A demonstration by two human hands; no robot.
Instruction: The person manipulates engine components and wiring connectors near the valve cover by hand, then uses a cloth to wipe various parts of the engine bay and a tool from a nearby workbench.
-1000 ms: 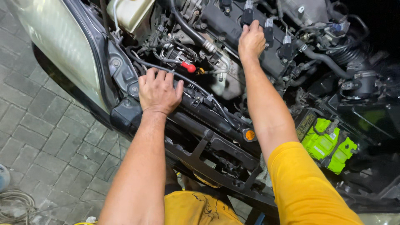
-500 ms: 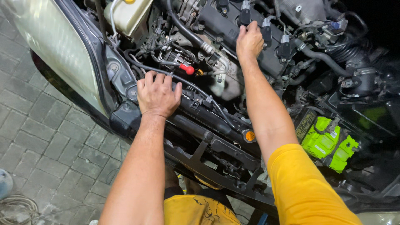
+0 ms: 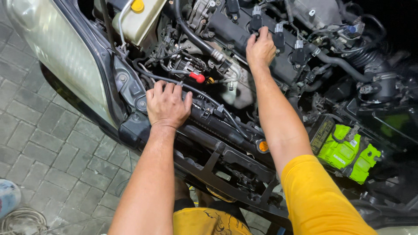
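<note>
Left hand (image 3: 167,105) flat, fingers spread, resting on radiator support (image 3: 217,130). Right hand (image 3: 260,48) grasping ignition coil (image 3: 256,19) atop engine cover (image 3: 235,35).

Lit brightly from near the camera, with glare on the pale fender (image 3: 48,56). Deep black toward the upper right corner. Sharp throughout, slightly stretched at edges

The right hand (image 3: 260,48) has shifted from one ignition coil (image 3: 278,37) toward the next.
</note>
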